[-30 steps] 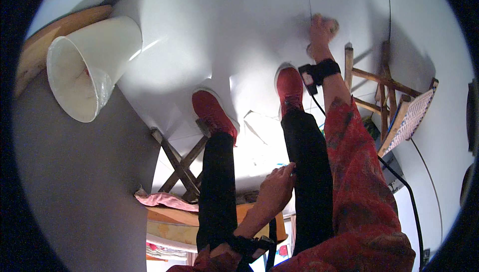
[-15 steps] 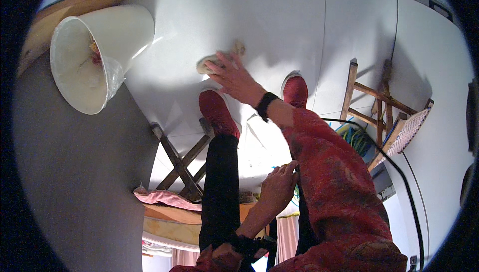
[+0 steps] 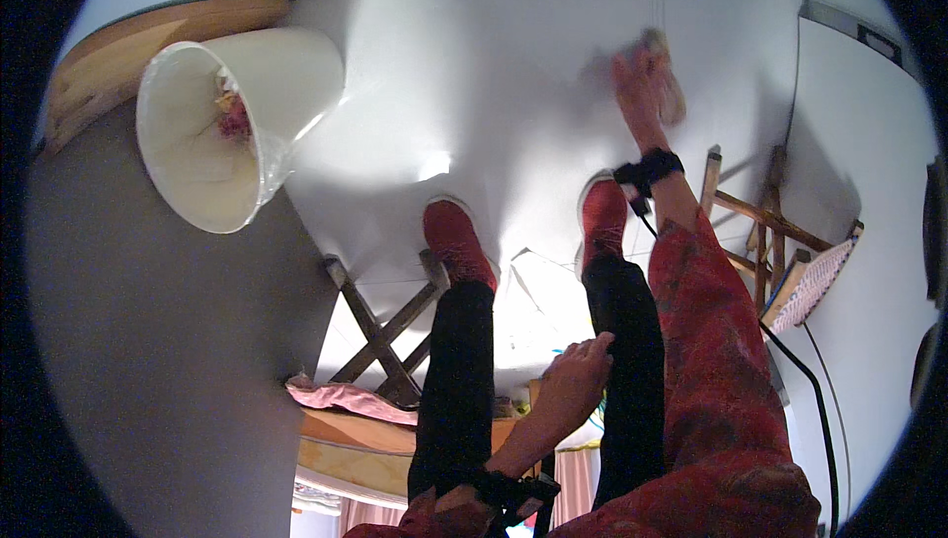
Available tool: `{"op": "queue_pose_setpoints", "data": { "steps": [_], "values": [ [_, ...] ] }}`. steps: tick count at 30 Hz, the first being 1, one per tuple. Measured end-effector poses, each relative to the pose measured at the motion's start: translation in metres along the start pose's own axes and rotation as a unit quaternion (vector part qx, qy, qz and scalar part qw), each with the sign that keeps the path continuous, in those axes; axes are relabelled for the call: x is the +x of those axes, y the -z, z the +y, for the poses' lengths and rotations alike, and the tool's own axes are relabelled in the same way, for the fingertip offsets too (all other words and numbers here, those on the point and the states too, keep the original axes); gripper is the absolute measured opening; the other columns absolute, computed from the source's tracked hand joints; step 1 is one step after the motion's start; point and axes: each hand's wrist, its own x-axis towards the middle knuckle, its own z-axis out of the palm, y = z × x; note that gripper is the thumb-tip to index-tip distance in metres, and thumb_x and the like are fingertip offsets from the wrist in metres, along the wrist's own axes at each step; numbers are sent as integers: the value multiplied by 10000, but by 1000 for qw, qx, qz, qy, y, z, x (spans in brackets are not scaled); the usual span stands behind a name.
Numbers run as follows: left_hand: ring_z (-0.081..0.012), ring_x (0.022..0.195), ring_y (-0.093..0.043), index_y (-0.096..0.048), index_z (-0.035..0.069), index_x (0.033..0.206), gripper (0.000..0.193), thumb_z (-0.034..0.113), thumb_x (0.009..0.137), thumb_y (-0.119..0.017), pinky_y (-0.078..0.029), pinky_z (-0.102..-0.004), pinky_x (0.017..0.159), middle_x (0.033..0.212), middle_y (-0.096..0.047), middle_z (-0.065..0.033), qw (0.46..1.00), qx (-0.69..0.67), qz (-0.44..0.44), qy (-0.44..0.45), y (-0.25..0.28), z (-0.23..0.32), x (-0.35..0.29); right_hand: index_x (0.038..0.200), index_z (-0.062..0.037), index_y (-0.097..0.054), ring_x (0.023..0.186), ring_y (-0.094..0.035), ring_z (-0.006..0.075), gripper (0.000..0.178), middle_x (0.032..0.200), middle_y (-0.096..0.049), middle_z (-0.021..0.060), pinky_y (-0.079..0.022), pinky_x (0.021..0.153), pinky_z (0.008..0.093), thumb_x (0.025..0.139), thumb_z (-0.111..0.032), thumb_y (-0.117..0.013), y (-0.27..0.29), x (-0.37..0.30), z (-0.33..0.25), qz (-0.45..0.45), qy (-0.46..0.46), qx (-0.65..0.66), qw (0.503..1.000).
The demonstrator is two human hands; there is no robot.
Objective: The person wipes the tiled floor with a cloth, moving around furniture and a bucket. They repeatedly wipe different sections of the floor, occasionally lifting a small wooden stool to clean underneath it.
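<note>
My right hand (image 3: 644, 91) presses a beige rag (image 3: 670, 92) against the pale floor, beyond my right shoe. Motion blurs the fingers and the rag, so its folds are hard to make out. A black band (image 3: 647, 173) circles that wrist, with a dark cable hanging beside it. My left hand (image 3: 576, 377) rests with its fingertips against the inner side of my right knee, and nothing shows in it.
A white waste bin (image 3: 202, 202) with some litter lies tipped at the upper left, by a curved wooden panel (image 3: 158, 39). Crossed wooden legs (image 3: 378, 339) stand beside my left leg. A folding stool (image 3: 815, 286) and a black cable (image 3: 816, 400) are at the right.
My right hand has swept the rag across the floor to the right and slightly farther out. My left hand stays by the knee. The view has shifted slightly.
</note>
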Motion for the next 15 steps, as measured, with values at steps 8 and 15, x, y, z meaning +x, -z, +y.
{"op": "queue_pose_setpoints", "data": {
  "steps": [8, 15],
  "values": [
    [-229, 1102, -576, -511, 12, 1228, 296, 114, 952, -472, -451, -342, 951, 1219, -576, -140, 957, -230, 173, -33, 45, -16, 4, 1295, -15, -417, 1302, -287, 419, 562, 1447, -241, 201, -264, 1060, 542, 884, -377, -543, -23, -28, -179, -248, 347, -53, 903],
    [-415, 1173, -478, -22, 24, 1438, 864, 479, 901, -524, -413, -531, 984, 1321, -384, -303, 540, -728, 331, -262, 217, -53, -13, 1345, -63, -401, 1338, -287, 363, 553, 1482, -221, 175, -256, 1069, 539, 901, -371, -522, 40, -50, -135, -345, 339, -154, 862]
  ]
}}
